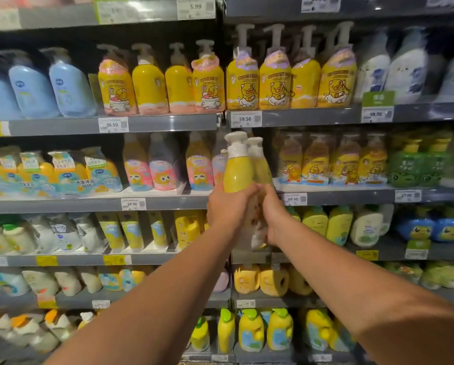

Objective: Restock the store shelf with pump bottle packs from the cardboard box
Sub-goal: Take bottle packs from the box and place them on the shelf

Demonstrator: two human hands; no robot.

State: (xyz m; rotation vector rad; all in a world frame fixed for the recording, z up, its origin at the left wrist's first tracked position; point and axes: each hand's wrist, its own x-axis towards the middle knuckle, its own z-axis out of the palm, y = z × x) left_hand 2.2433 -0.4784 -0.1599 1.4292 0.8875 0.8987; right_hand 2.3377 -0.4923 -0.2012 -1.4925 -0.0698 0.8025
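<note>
Both arms reach out from the bottom of the view. The left hand [229, 206] is curled tight round the low part of the pump bottle pack [240, 167] & the right hand [274, 219] is clamped on its other side, a bit lower. We see only the backs of both hands, so the fingertips are hidden behind the pack.

The pack is 2 yellow bottles w/ white pump tops, wrapped together in clear plastic. It is up in the air, standing almost straight, in front of the shelf [352, 196] that has the 69.50 price tag [295, 199]. It is not resting on anything yet.

Behind it there looks to be a dark gap, w/ the owl bottles [198, 164] to one side & the duck packs [291, 162] to the other. That gap is prob where this pack goes, next to the duck packs.

So the job is partway: this pack is out of the cardboard box & lifted up, but not put down yet. It needs a push in & a let-go. The box is not in view, so no telling how many packs are left. The rows farther back & up top look pretty full already
</note>
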